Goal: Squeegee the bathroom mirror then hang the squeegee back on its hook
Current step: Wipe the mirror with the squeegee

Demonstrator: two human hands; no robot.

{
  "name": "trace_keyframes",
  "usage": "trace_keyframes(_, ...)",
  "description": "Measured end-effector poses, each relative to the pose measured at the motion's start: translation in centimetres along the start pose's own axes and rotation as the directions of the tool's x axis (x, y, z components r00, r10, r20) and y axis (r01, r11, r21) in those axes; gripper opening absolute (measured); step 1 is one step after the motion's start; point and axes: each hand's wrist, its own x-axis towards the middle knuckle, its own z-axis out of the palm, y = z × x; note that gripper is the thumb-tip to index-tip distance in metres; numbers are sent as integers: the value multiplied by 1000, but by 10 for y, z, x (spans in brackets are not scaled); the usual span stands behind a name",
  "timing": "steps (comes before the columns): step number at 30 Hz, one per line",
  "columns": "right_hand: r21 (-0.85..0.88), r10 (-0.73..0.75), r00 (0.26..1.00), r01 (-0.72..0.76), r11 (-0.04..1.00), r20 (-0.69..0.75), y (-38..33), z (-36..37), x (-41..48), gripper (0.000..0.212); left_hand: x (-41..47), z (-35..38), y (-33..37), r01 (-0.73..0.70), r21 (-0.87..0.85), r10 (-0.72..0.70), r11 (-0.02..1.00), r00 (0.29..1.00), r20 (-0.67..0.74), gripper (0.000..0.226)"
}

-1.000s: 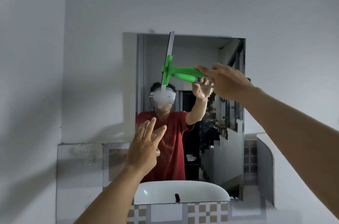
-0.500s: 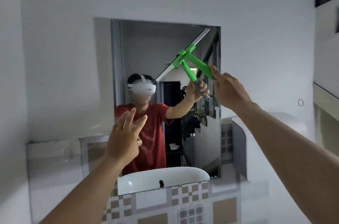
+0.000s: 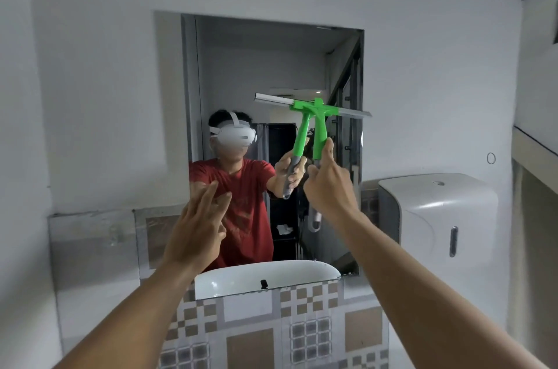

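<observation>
A green squeegee (image 3: 319, 130) with a grey blade is pressed against the right half of the rectangular wall mirror (image 3: 259, 66). Its blade lies nearly level at mid height and its handle points down. My right hand (image 3: 327, 184) is shut on the lower handle, whose grey tip sticks out below my wrist. My left hand (image 3: 197, 229) floats open in front of the mirror's lower left, fingers spread, holding nothing. The squeegee's reflection shows just to its left in the glass. A small ring hook (image 3: 491, 158) is fixed to the wall on the right.
A white paper dispenser (image 3: 437, 217) is mounted right of the mirror. Patterned tiles (image 3: 250, 335) cover the wall below it. A metal-faced panel (image 3: 90, 245) sits at the lower left. The mirror reflects a white basin and a person in a red shirt.
The squeegee turned from blade-upright to slanted to nearly level and dropped to mid mirror on the right side. My view shifted right and down. My left hand stayed open.
</observation>
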Motion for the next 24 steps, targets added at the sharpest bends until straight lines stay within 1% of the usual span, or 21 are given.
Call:
trace_keyframes(2, 94, 68, 998, -69, 993, 20, -14, 14, -9, 78, -1, 1, -5, -23, 36, 23, 999, 1000, 15, 90)
trace_keyframes(4, 172, 110, 993, -114, 978, 31, -27, 29, -16, 81, -1, 2, -8, -33, 52, 31, 998, 999, 33, 92)
trace_keyframes(6, 223, 121, 992, -127, 967, 39, -37, 46, -23, 82, -1, 3, -10, -28, 50, 26, 998, 999, 36, 91)
trace_keyframes(8, 228, 101, 994, -105, 968, 30, -44, 65, -28, 78, -2, 2, -10, -23, 40, 21, 999, 999, 43, 91)
trace_keyframes(10, 176, 34, 999, -38, 984, 24, -49, 83, -33, 74, -4, -1, -12, -30, 44, 28, 999, 999, 42, 91)
trace_keyframes(14, 102, -86, 992, 76, 992, 90, -52, 95, -38, 71, -5, -5, -16, -61, 72, 57, 996, 997, 46, 88)
trace_keyframes(16, 45, -118, 990, 115, 992, 76, -47, 89, -39, 70, -4, -4, -17, -66, 86, 62, 994, 997, 51, 89)
trace_keyframes(17, -8, -165, 985, 166, 986, 51, -43, 86, -39, 70, -4, -3, -17, -68, 85, 63, 994, 996, 57, 89)
trace_keyframes(19, -153, -289, 956, 294, 944, 54, -34, 80, -41, 71, -4, -3, -17, -77, 80, 72, 994, 996, 61, 89)
trace_keyframes(20, -205, -318, 945, 326, 923, 68, -30, 76, -41, 73, -4, -4, -17, -81, 79, 76, 994, 995, 63, 88)
trace_keyframes(24, -362, -322, 937, 348, 865, 132, -16, 45, -33, 81, -6, -5, -18, -45, 78, 40, 996, 997, 59, 86)
